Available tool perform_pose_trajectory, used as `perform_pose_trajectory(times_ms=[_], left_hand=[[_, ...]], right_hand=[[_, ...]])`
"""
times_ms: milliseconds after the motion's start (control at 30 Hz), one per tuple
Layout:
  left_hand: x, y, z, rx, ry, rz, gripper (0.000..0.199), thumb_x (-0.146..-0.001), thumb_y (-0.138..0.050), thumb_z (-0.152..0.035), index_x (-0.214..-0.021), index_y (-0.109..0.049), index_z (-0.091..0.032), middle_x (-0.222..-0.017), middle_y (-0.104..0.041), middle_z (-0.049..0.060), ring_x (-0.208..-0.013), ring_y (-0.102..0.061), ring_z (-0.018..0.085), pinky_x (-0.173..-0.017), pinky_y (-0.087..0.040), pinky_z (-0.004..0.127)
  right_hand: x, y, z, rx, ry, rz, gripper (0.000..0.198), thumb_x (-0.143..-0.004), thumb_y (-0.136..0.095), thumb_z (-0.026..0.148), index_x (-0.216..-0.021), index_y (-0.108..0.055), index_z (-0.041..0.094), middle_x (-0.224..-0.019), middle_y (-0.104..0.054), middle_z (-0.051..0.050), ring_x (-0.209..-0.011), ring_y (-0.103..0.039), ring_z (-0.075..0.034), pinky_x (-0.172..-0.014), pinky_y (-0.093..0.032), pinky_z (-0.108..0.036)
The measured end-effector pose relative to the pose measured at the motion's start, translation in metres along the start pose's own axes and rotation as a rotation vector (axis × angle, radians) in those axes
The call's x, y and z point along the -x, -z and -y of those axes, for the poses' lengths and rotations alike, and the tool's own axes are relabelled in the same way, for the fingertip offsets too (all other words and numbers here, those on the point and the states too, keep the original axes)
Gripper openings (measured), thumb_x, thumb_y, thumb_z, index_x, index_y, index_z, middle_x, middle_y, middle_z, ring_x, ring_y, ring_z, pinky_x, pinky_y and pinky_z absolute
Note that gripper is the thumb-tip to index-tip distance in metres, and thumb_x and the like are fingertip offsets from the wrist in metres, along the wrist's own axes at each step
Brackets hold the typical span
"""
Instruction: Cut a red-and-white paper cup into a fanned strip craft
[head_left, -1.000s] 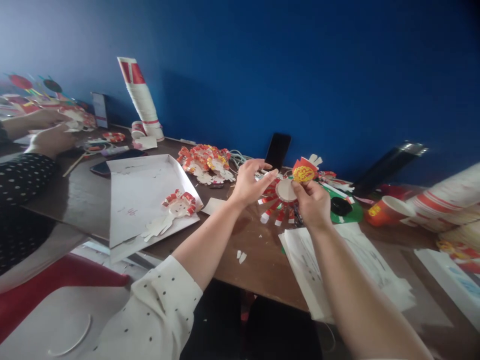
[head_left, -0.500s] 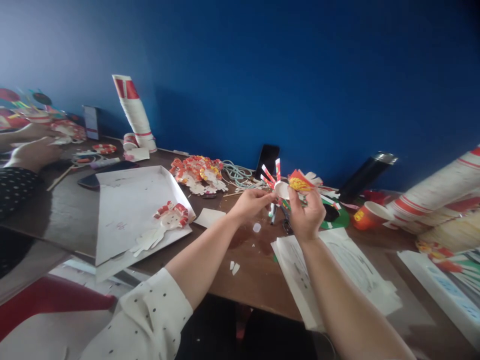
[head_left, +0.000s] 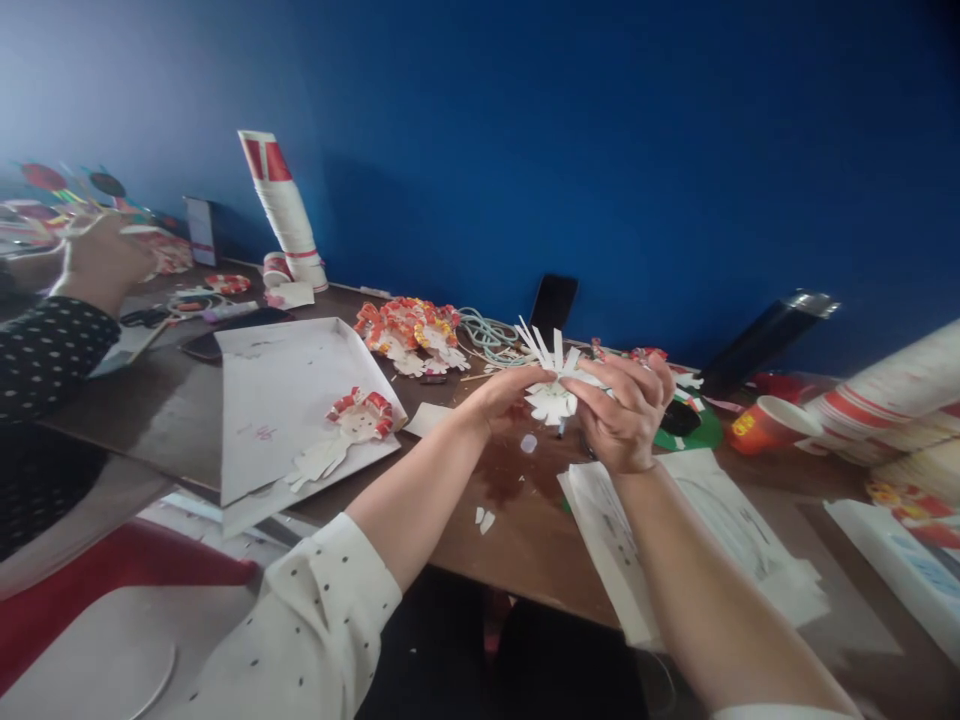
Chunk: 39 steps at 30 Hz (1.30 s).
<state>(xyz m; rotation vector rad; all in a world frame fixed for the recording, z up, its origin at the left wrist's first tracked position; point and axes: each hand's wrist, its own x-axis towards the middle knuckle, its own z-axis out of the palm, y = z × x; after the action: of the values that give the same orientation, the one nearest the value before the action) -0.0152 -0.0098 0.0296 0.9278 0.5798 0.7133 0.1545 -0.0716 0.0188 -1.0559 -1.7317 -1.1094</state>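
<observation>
A paper cup cut into strips (head_left: 555, 402) is spread out like a flower between my hands, its white side facing me. My left hand (head_left: 514, 392) pinches its left edge between thumb and fingers. On the other side, my right hand (head_left: 624, 410) has its fingers curled over the strips and its thumb underneath, hiding part of the piece. Behind my right fingers some red printed paper (head_left: 646, 355) shows. Small white paper scraps (head_left: 484, 520) and a clear round bit (head_left: 529, 443) lie on the table (head_left: 517, 560) below.
A white box lid (head_left: 281, 420) holds a red-and-white cut cup (head_left: 361, 415). Several cut cups (head_left: 411, 335) are heaped behind it. Paper sheets (head_left: 739, 530), an orange cup (head_left: 769, 425), a green tape roll (head_left: 705, 430) and a black flask (head_left: 772, 335) lie right. A co-worker's hand (head_left: 105, 255) is far left.
The cut cup has turned from showing red strips and its round base to showing white strips. My right fingers now reach over it. The co-worker's hand has risen; the view has shifted slightly.
</observation>
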Motion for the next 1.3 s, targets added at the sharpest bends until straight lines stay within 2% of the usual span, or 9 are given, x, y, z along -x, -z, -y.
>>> perform_pose_trajectory(times_ms=[100,233,333,433,567,667,833,1000,1300], left_hand=[[-0.005,0.002,0.001,0.074,0.073,-0.034,0.017,-0.070,-0.073,-0.025,-0.073,-0.063,-0.012,-0.063,-0.060,0.002,-0.054,-0.053,0.010,-0.052,-0.041,0.024],[-0.010,0.007,0.001,0.092,-0.058,-0.095,0.019,-0.066,-0.076,-0.018,-0.062,-0.058,-0.013,-0.057,-0.054,-0.001,-0.049,-0.045,0.005,-0.047,-0.033,0.020],[-0.014,0.012,0.002,0.073,-0.149,-0.156,0.021,-0.064,-0.079,-0.021,-0.062,-0.060,-0.012,-0.060,-0.058,0.000,-0.051,-0.044,0.003,-0.049,-0.031,0.020],[-0.019,0.014,0.005,0.001,-0.179,-0.205,0.024,-0.062,-0.082,-0.030,-0.069,-0.068,-0.011,-0.065,-0.063,0.002,-0.054,-0.048,0.005,-0.056,-0.037,0.022],[-0.023,0.015,0.011,-0.053,-0.212,-0.204,0.032,-0.060,-0.083,-0.037,-0.074,-0.072,-0.011,-0.068,-0.068,0.005,-0.060,-0.056,0.011,-0.068,-0.045,0.029],[-0.023,0.017,0.013,-0.143,-0.220,-0.200,0.036,-0.062,-0.081,-0.040,-0.082,-0.074,-0.012,-0.078,-0.072,0.009,-0.069,-0.062,0.015,-0.076,-0.047,0.033],[-0.017,0.017,0.010,-0.368,-0.224,-0.222,0.035,-0.065,-0.078,-0.042,-0.085,-0.075,-0.013,-0.088,-0.073,0.010,-0.081,-0.064,0.020,-0.083,-0.047,0.035],[-0.012,0.014,0.009,-0.481,-0.258,-0.198,0.031,-0.070,-0.073,-0.041,-0.088,-0.075,-0.015,-0.093,-0.074,0.009,-0.090,-0.065,0.022,-0.087,-0.047,0.035],[-0.018,0.014,0.017,-0.470,-0.347,-0.171,0.026,-0.073,-0.071,-0.036,-0.090,-0.074,-0.017,-0.100,-0.073,0.009,-0.097,-0.064,0.022,-0.094,-0.044,0.035]], right_hand=[[0.004,-0.003,0.000,-0.002,-0.035,0.064,0.018,-0.087,-0.064,0.030,-0.100,-0.068,0.042,-0.112,-0.070,0.009,-0.111,-0.059,-0.016,-0.114,-0.027,-0.042],[0.005,-0.005,0.003,0.001,-0.107,0.098,0.035,-0.086,-0.062,0.025,-0.118,-0.062,0.039,-0.122,-0.065,0.004,-0.120,-0.055,-0.020,-0.115,-0.025,-0.046],[0.004,-0.007,0.008,-0.074,-0.230,0.068,0.044,-0.083,-0.062,0.023,-0.126,-0.059,0.027,-0.128,-0.061,-0.007,-0.124,-0.051,-0.026,-0.111,-0.031,-0.050],[0.007,-0.012,0.011,-0.248,-0.535,0.030,0.039,-0.079,-0.060,0.024,-0.118,-0.061,0.017,-0.114,-0.064,-0.013,-0.110,-0.059,-0.027,-0.096,-0.045,-0.048],[0.014,-0.022,0.013,-0.697,-1.164,0.113,0.026,-0.075,-0.063,0.030,-0.098,-0.065,0.019,-0.090,-0.069,-0.007,-0.079,-0.065,-0.021,-0.077,-0.053,-0.040],[0.014,-0.026,0.019,-1.071,-1.400,0.145,0.023,-0.072,-0.068,0.035,-0.091,-0.068,0.021,-0.086,-0.071,-0.003,-0.077,-0.066,-0.019,-0.073,-0.053,-0.035],[0.005,-0.024,0.032,-1.390,-1.444,0.167,0.022,-0.071,-0.074,0.037,-0.085,-0.067,0.021,-0.081,-0.071,-0.001,-0.078,-0.067,-0.020,-0.072,-0.054,-0.032],[0.003,-0.024,0.035,-1.352,-1.525,0.134,0.028,-0.066,-0.080,0.040,-0.078,-0.064,0.020,-0.070,-0.069,0.000,-0.067,-0.067,-0.018,-0.066,-0.054,-0.031],[0.009,-0.029,0.031,-1.212,-1.572,0.148,0.035,-0.059,-0.084,0.042,-0.078,-0.069,0.016,-0.064,-0.069,-0.001,-0.053,-0.063,-0.016,-0.053,-0.053,-0.029]])
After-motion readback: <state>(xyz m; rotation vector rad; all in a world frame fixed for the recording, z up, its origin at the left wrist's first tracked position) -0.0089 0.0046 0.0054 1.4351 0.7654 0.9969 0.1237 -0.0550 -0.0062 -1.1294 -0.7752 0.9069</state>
